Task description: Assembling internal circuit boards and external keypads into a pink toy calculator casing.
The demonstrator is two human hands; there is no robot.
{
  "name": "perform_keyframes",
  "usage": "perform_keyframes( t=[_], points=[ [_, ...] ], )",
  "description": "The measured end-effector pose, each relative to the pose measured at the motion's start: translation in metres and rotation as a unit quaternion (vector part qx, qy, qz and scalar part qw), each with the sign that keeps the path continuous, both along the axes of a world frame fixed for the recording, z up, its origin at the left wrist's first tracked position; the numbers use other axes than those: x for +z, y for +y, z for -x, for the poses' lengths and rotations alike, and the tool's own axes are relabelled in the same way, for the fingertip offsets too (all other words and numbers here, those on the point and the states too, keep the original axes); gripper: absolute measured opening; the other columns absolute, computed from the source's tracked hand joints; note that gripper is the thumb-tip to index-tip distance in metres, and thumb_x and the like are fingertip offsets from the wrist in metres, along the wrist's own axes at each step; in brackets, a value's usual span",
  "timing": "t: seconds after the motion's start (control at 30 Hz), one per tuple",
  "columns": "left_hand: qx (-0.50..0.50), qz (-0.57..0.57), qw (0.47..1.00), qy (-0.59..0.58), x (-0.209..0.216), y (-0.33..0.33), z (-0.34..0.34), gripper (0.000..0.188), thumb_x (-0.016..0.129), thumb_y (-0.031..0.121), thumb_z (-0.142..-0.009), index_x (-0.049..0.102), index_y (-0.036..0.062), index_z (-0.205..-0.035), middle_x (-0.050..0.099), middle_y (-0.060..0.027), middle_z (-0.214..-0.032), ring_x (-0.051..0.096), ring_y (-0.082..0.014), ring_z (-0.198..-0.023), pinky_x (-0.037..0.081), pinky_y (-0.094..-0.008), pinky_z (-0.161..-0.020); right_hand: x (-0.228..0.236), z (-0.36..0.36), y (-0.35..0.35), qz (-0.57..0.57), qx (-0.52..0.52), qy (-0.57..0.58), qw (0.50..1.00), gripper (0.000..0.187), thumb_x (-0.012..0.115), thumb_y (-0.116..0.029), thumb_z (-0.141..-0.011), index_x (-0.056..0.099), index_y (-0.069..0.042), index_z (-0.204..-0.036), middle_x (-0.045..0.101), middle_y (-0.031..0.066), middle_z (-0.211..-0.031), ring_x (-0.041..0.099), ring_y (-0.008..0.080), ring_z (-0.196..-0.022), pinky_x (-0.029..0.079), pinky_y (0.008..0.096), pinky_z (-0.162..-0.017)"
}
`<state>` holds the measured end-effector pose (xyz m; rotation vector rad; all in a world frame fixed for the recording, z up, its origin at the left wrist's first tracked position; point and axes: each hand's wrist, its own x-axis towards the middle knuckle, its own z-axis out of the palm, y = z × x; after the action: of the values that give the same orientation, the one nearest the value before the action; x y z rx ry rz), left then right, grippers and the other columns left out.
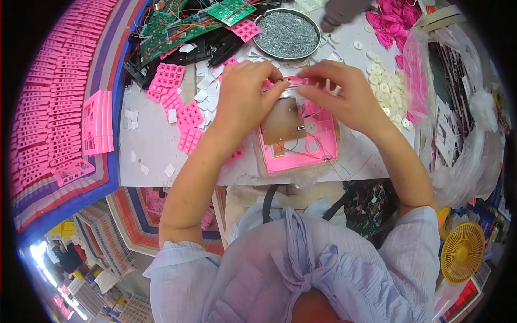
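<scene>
A pink plastic case [325, 153] lies with its inside facing up on the table in front of me. Over its left half rests a flat grey-brown plate [283, 121], and thin red and dark wires run across the case and out past its lower right corner. At the far edge of the case, my left hand [249, 89] is closed, thumb and forefinger pinching the rim area. My right hand [344, 92] bends over the same far edge from the right, thumb and forefinger on either side of the pink rim. Whatever small part may sit between the fingertips is hidden.
Beyond the case stands a round tray [285, 35] of small metal screws. Pink keypads [188, 114] and white paper bits lie left, green circuit boards [231, 11] farther back. White round discs [385, 81] are heaped right, near a dark tool [342, 13]. Stacked pink panels [98, 124] fill the far left.
</scene>
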<state>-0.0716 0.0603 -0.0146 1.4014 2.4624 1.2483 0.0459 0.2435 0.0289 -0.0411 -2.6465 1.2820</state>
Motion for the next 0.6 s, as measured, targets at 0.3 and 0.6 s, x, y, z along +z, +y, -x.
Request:
perform_keyframes(
  t=[0.3, 0.6],
  points=[
    [0.011, -0.026, 0.984, -0.178, 0.003, -0.012, -0.013, 0.016, 0.077, 0.015, -0.084, 0.071, 0.0032, -0.093, 0.069, -0.006, -0.075, 0.062, -0.0155, -0.062, 0.047, -0.0291, -0.059, -0.027, 0.011, -0.014, 0.026, 0.0, 0.036, 0.999, 0.02, 0.067, -0.022, -0.092, 0.072, -0.003, -0.097, 0.07, 0.0116, -0.078, 0.066, 0.0236, -0.067, 0.051, 0.0342, -0.062],
    [-0.029, -0.081, 0.994, 0.074, -0.002, -0.014, -0.017, 0.011, 0.075, 0.008, -0.08, 0.069, 0.0091, -0.088, 0.068, -0.003, -0.082, 0.061, -0.0207, -0.075, 0.039, -0.0369, -0.083, -0.012, -0.006, -0.006, 0.384, 0.071, -0.175, 0.904, 0.042, 0.059, -0.028, -0.102, 0.061, 0.002, -0.131, 0.063, 0.0018, -0.067, 0.059, 0.0071, -0.061, 0.045, 0.0239, -0.055]
  ],
)
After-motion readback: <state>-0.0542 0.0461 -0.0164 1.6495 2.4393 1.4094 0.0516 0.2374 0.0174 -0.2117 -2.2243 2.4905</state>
